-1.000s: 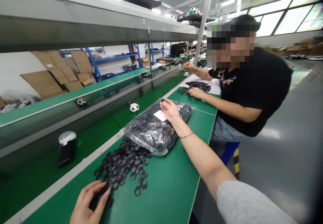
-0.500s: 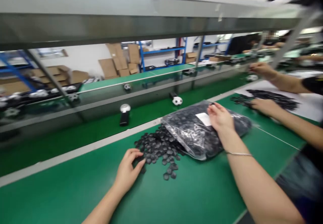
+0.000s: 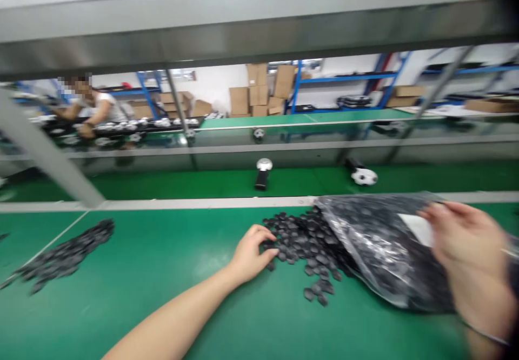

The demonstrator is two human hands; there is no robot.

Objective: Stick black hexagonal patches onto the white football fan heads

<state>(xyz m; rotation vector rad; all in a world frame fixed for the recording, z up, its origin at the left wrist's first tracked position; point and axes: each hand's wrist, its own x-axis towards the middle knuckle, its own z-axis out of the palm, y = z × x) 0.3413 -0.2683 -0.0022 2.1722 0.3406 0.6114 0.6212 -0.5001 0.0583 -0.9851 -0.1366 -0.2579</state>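
Small black pieces (image 3: 302, 238) lie in a loose heap on the green table (image 3: 170, 252), at the mouth of a clear plastic bag (image 3: 377, 246) full of the same dark pieces. My left hand (image 3: 254, 253) rests at the heap's left edge, thumb and fingers apart, touching pieces there. Over the bag, beside its white label (image 3: 417, 229), is my right hand (image 3: 466, 241). Its fingers are pressed together and blurred; whatever they may hold is too small to make out.
A flat dark pile (image 3: 68, 254) lies at the left. Beyond the pale rail (image 3: 227, 203), black handles with football-patterned heads (image 3: 364, 177) lie on the green belt (image 3: 308, 179). A slanted post (image 3: 48, 149) stands left. Across the line, a person (image 3: 95, 108) works.
The view has swung left, so the bag and heap sit further right; the neighbour's hands have left view, and the left pile and far person have appeared. My left hand stays at the heap.
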